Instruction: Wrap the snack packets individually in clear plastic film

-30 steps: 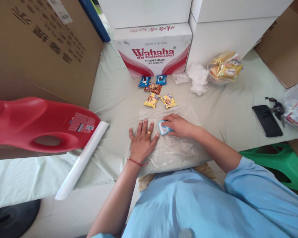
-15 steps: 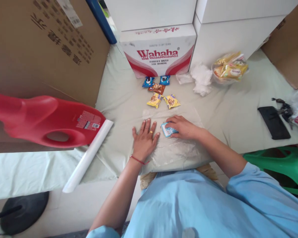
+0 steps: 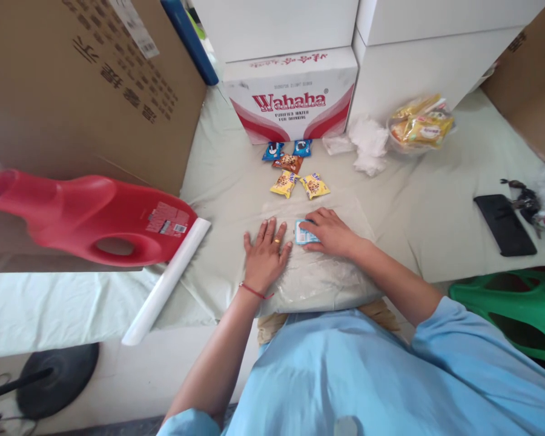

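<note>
I have both hands down on a clear plastic sheet (image 3: pixel 318 275) spread over the counter (image 3: pixel 436 194) right in front of me. My left hand (image 3: pixel 266 254) lies flat with the fingers spread, pressing the sheet's left part. My right hand (image 3: pixel 329 230) is just beside it, fingers curled over a small light-blue packet (image 3: pixel 303 232) that sits on the sheet between the two hands; whether I pinch it or only press it down I cannot tell. As I judge it, one packet has reached the sheet and nothing is wrapped or folded yet.

Just beyond my fingertips, off the sheet, five more snack packets wait: two yellow packets (image 3: pixel 300 184), a brown one (image 3: pixel 289 162) behind them, then two blue ones (image 3: pixel 287 149). Those look like the work left.

Left of my left hand a white roll (image 3: pixel 168 281) lies slanted, touching a red jug (image 3: pixel 86 221) on its side. Well right of my right hand lies a black phone (image 3: pixel 504 224). Farther out are crumpled white wrap (image 3: pixel 366 142) and a bag of yellow snacks (image 3: pixel 420 126). The counter wears a pale green cloth, walled in by a Wahaha carton (image 3: pixel 293 91), white boxes and a brown cardboard box (image 3: pixel 72 85).
</note>
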The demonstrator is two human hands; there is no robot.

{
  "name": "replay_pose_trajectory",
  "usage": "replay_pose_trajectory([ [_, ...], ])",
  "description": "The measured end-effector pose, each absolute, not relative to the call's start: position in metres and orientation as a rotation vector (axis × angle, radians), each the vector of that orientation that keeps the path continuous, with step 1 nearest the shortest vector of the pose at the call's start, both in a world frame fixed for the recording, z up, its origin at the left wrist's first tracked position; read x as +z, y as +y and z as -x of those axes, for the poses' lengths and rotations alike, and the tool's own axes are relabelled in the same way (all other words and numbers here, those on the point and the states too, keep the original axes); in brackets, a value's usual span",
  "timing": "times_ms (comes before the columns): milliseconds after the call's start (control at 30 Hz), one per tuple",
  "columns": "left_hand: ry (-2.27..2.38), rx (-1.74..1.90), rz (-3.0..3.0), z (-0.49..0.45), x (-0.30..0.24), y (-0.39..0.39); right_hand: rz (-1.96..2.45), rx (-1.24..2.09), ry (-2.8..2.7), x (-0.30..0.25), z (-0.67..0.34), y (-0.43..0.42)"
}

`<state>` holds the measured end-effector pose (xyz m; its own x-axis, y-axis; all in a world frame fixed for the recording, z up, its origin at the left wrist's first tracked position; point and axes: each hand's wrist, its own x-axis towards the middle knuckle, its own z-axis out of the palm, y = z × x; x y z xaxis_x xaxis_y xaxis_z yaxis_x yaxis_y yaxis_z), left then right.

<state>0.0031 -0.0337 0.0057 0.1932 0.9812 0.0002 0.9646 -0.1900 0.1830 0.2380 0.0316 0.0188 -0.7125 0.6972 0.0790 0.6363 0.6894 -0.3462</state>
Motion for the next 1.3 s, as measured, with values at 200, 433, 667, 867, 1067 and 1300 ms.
replay_pose_trajectory([
  [200,1.907,0.142,-2.315,-0.004,0.006,-0.033,0.908,0.425,-2.755,0.012,-0.241,0.035],
  [433,1.936,0.123,-2.291,-0.005,0.006,-0.034,0.781,0.279,-2.739,0.007,-0.25,0.032],
  [667,1.994,0.11,-2.239,-0.007,0.006,-0.035,0.69,0.27,-2.734,0.002,-0.255,0.03],
  [867,1.985,0.159,-2.185,-0.005,0.007,-0.034,0.781,0.429,-2.754,0.001,-0.256,0.039],
  [1067,1.805,0.497,-2.258,0.024,0.009,-0.061,0.873,0.568,-2.543,0.03,-0.284,0.024],
  [1300,1.302,0.463,-2.378,0.055,0.012,-0.11,0.936,0.87,-2.465,0.031,-0.351,-0.046],
])
